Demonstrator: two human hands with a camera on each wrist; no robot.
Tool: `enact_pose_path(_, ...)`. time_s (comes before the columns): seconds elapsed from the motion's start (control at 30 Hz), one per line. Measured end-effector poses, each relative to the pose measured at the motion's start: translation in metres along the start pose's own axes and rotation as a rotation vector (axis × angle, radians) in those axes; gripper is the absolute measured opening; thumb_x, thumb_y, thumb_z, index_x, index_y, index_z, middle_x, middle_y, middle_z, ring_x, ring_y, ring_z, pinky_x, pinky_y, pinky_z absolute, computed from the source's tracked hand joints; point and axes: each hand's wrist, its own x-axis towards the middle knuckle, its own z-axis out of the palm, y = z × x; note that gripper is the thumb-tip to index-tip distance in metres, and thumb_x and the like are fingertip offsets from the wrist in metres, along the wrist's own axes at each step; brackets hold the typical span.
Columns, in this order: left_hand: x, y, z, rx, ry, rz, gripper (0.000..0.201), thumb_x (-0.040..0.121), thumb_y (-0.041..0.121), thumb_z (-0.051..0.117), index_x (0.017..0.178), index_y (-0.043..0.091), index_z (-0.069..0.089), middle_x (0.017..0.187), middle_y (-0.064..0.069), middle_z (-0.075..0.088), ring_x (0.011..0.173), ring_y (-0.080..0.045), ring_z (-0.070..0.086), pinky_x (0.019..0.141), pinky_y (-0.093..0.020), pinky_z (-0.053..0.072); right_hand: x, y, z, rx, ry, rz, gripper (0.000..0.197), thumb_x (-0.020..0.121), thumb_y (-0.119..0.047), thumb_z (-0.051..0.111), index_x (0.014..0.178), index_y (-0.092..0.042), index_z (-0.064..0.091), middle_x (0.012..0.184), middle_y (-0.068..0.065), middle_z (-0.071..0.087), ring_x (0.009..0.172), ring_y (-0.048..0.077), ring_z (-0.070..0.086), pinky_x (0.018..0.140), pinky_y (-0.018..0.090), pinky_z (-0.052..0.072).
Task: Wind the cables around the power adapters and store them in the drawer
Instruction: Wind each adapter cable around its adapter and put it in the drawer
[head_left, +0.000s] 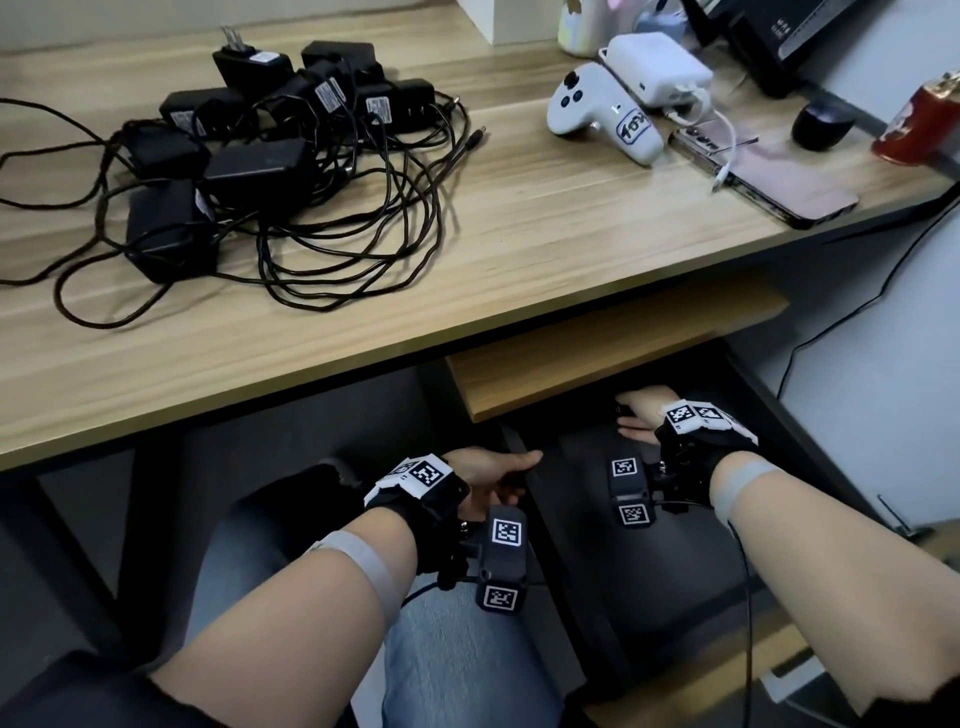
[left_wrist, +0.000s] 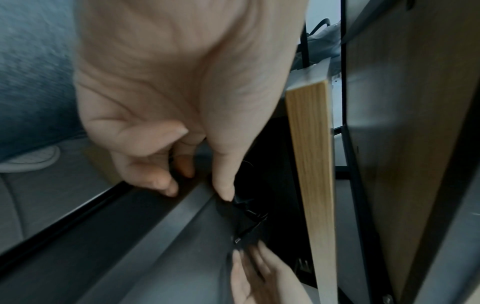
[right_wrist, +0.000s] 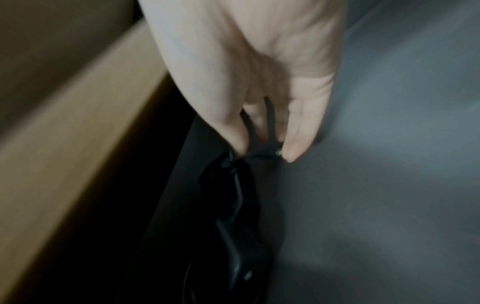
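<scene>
Several black power adapters (head_left: 249, 161) lie tangled with their loose cables on the wooden desk at the upper left. Below the desk's right side a dark drawer (head_left: 623, 571) stands pulled out. My left hand (head_left: 493, 470) grips the drawer's left wall, fingers curled over the rim (left_wrist: 155, 205) and thumb inside. My right hand (head_left: 641, 413) reaches deep into the drawer. Its straight fingers (right_wrist: 298, 127) touch a black adapter (right_wrist: 233, 205) wound with its cable, which lies at the drawer's back. The left wrist view shows the same adapter (left_wrist: 246, 214) with my right hand (left_wrist: 254, 273) beside it.
A wooden panel (head_left: 597, 358) hangs under the desktop just above the drawer's back. On the desk at the right lie a white controller (head_left: 597, 114), a white charger (head_left: 657, 65), a phone (head_left: 769, 176), a dark mouse (head_left: 823, 124) and a red can (head_left: 919, 124).
</scene>
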Motion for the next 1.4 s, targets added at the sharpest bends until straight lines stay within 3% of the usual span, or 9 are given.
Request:
enact_pose_path(0.07, -0.006, -0.001, 0.001, 0.0, 0.034, 0.046, 0.033, 0.088, 0.043, 0.061, 0.076, 0.013, 0.054, 0.064, 0.0, 0.056, 0.054, -0.009, 0.048, 0.052, -0.016, 0.031, -0.007, 0.004, -0.013, 0.006, -0.008, 0.012, 0.035, 0.094, -0.009, 0.051, 0.127, 0.003, 0.048, 0.13, 0.018, 0.052, 0.112, 0.03, 0.058, 0.059, 0.025, 0.055)
enact_pose_path(0.17, -0.017, 0.002, 0.003, -0.038, 0.077, 0.15, 0.033, 0.095, 0.034, 0.053, 0.074, 0.01, 0.049, 0.044, -0.001, 0.058, 0.053, -0.014, 0.053, 0.055, -0.02, 0.035, -0.02, 0.006, -0.029, -0.078, -0.054, 0.012, 0.034, 0.095, -0.012, 0.051, 0.127, 0.0, 0.05, 0.119, 0.013, 0.059, 0.081, 0.02, 0.061, 0.042, 0.021, 0.051)
enact_pose_path(0.3, -0.051, 0.011, 0.003, 0.136, 0.042, 0.16, 0.033, 0.099, 0.032, 0.045, 0.076, 0.009, 0.051, 0.058, -0.005, 0.062, 0.058, -0.016, 0.053, 0.058, -0.022, 0.038, -0.05, -0.004, -0.04, -0.205, -0.166, -0.009, 0.032, 0.098, -0.02, 0.046, 0.121, -0.001, 0.057, 0.094, 0.006, 0.065, 0.073, 0.014, 0.057, 0.061, 0.022, 0.047)
enact_pose_path(0.53, -0.141, 0.042, 0.009, 0.511, -0.188, 0.321, 0.04, 0.098, 0.043, 0.039, 0.077, 0.014, 0.056, 0.05, 0.005, 0.06, 0.04, -0.005, 0.053, 0.048, -0.016, 0.04, -0.125, -0.067, -0.044, -0.379, -0.379, -0.188, 0.032, 0.1, -0.024, 0.04, 0.098, -0.004, 0.064, 0.055, -0.001, 0.064, 0.059, 0.01, 0.065, 0.049, 0.014, 0.048)
enact_pose_path(0.7, -0.213, 0.081, -0.023, 0.352, -0.107, 0.509, 0.038, 0.099, 0.04, 0.039, 0.078, 0.013, 0.054, 0.051, 0.003, 0.056, 0.04, -0.006, 0.049, 0.033, -0.011, 0.033, -0.172, -0.126, -0.032, -0.418, -0.392, -0.415, 0.032, 0.097, -0.027, 0.044, 0.081, -0.005, 0.06, 0.044, -0.006, 0.046, 0.041, 0.005, 0.045, 0.032, 0.013, 0.025)
enact_pose_path(1.0, -0.268, 0.102, -0.127, -0.147, 0.255, 0.793, 0.024, 0.098, 0.027, 0.045, 0.077, 0.017, 0.054, 0.068, 0.003, 0.055, 0.058, -0.009, 0.049, 0.053, -0.019, 0.033, -0.219, -0.2, 0.058, -0.334, -0.487, -0.656, 0.025, 0.099, -0.021, 0.042, 0.081, -0.011, 0.057, 0.063, -0.003, 0.045, 0.052, 0.006, 0.036, 0.038, 0.012, 0.023)
enact_pose_path(1.2, -0.273, 0.098, -0.184, -0.311, 0.475, 0.896, 0.019, 0.097, 0.019, 0.046, 0.083, 0.018, 0.059, 0.073, 0.004, 0.058, 0.065, -0.009, 0.053, 0.06, -0.02, 0.035, -0.229, -0.227, 0.13, -0.444, -0.492, -0.738, 0.009, 0.093, -0.015, 0.056, 0.089, -0.01, 0.063, 0.068, -0.004, 0.06, 0.052, 0.003, 0.051, 0.039, 0.011, 0.033)
enact_pose_path(1.33, -0.268, 0.098, -0.202, -0.233, 0.405, 0.862, 0.02, 0.097, 0.022, 0.046, 0.107, 0.019, 0.064, 0.107, 0.001, 0.063, 0.105, -0.012, 0.056, 0.094, -0.029, 0.037, -0.221, -0.236, 0.169, -0.418, -0.489, -0.768, 0.028, 0.089, -0.007, 0.06, 0.116, -0.004, 0.059, 0.086, 0.005, 0.062, 0.068, 0.011, 0.057, 0.046, 0.013, 0.043)
enact_pose_path(1.4, -0.265, 0.098, -0.207, -0.219, 0.408, 0.81, 0.027, 0.097, 0.022, 0.048, 0.12, 0.015, 0.06, 0.119, -0.004, 0.058, 0.117, -0.016, 0.05, 0.103, -0.031, 0.035, -0.214, -0.241, 0.183, -0.564, -0.414, -0.845, 0.047, 0.084, -0.006, 0.066, 0.129, -0.005, 0.053, 0.116, 0.01, 0.061, 0.093, 0.018, 0.061, 0.07, 0.018, 0.05)
